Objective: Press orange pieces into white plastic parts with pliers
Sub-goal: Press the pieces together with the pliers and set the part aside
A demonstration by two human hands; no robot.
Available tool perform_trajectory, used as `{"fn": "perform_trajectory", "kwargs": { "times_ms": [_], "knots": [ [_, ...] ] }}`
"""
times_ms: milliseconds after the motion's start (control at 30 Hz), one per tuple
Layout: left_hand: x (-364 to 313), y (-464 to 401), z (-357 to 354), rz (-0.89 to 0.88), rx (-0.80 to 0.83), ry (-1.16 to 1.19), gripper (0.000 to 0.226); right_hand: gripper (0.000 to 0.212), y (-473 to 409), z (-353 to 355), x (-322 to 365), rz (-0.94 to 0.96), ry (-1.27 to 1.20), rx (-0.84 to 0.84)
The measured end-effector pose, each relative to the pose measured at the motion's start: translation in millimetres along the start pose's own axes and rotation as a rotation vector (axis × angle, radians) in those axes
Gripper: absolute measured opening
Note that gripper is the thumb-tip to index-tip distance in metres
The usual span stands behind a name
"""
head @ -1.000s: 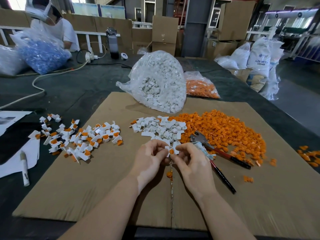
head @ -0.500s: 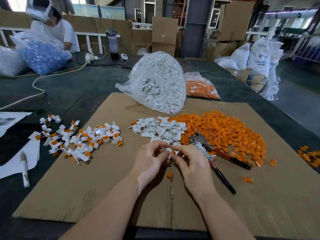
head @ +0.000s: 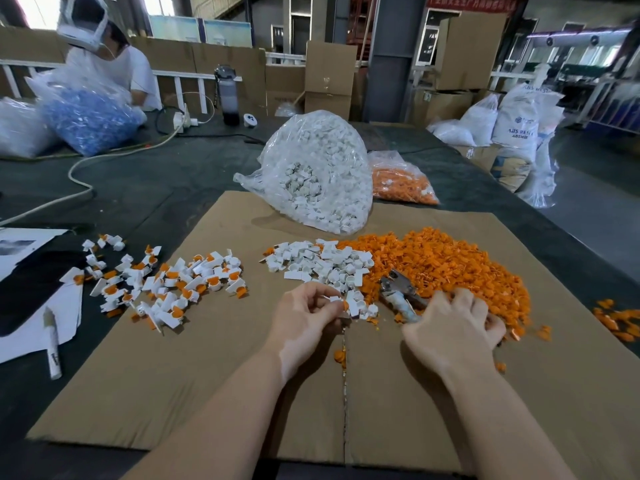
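Observation:
My left hand [head: 306, 315] pinches a white plastic part with an orange piece [head: 344, 304] set in it, just in front of the loose white parts [head: 322, 263]. My right hand [head: 457, 323] lies over the handles of the pliers [head: 398, 289], fingers curled around them; the metal jaws stick out to the left of the hand, resting on the cardboard. A big heap of orange pieces [head: 446, 261] spreads behind and right of the pliers. Joined white-and-orange parts [head: 166, 282] lie in a pile at the left.
Cardboard sheet [head: 207, 375] covers the dark table. A clear bag of white parts [head: 318, 174] and a bag of orange pieces [head: 401, 181] stand behind. A marker [head: 52, 344] and papers lie at left. Another person [head: 104, 57] sits far left with a bag of blue parts.
My right hand left the part held at the centre and moved right onto the pliers' handles. My left hand kept the white part with the orange piece.

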State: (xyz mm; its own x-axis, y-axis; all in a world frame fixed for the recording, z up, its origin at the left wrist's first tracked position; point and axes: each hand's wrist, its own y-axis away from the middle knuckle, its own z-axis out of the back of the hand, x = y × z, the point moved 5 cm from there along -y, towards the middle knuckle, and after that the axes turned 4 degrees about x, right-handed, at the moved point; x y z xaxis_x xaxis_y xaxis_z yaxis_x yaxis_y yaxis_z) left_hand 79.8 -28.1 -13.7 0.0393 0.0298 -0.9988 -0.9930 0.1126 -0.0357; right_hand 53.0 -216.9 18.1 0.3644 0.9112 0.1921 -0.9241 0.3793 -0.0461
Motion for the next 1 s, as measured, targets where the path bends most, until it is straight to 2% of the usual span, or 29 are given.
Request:
{"fn": "perform_trajectory", "kwargs": {
  "times_ms": [100, 233, 333, 400, 533, 667, 1000],
  "knots": [
    [-1.7, -0.3, 0.9, -0.005, -0.003, -0.003, 0.009, 0.039, -6.0, -1.7, -5.8, -0.004, 0.120, 0.114],
    [-4.9, 0.4, 0.8, 0.005, -0.011, 0.025, 0.008, 0.044, -6.1, 4.7, -3.9, 0.059, 0.152, 0.057],
    [-6.5, 0.2, 0.2, 0.040, -0.032, 0.147, 0.012, 0.033, -2.2, 13.6, 5.4, 0.163, 0.052, 0.048],
    [-6.5, -0.6, 0.4, 0.073, -0.055, 0.232, 0.012, 0.029, 3.5, 18.0, 17.3, 0.228, -0.076, 0.118],
    [-3.9, -2.6, 2.8, 0.110, -0.118, 0.350, 0.009, 0.034, 14.7, 17.9, 38.6, 0.326, -0.360, 0.377],
    [-3.3, -3.6, 5.3, 0.102, -0.126, 0.355, 0.007, 0.028, 22.8, 15.2, 47.1, 0.330, -0.480, 0.572],
    [-1.7, -5.9, 7.2, 0.130, -0.183, 0.386, 0.008, 0.026, 24.5, 15.6, 50.9, 0.307, -0.483, 0.711]
  ]
}}
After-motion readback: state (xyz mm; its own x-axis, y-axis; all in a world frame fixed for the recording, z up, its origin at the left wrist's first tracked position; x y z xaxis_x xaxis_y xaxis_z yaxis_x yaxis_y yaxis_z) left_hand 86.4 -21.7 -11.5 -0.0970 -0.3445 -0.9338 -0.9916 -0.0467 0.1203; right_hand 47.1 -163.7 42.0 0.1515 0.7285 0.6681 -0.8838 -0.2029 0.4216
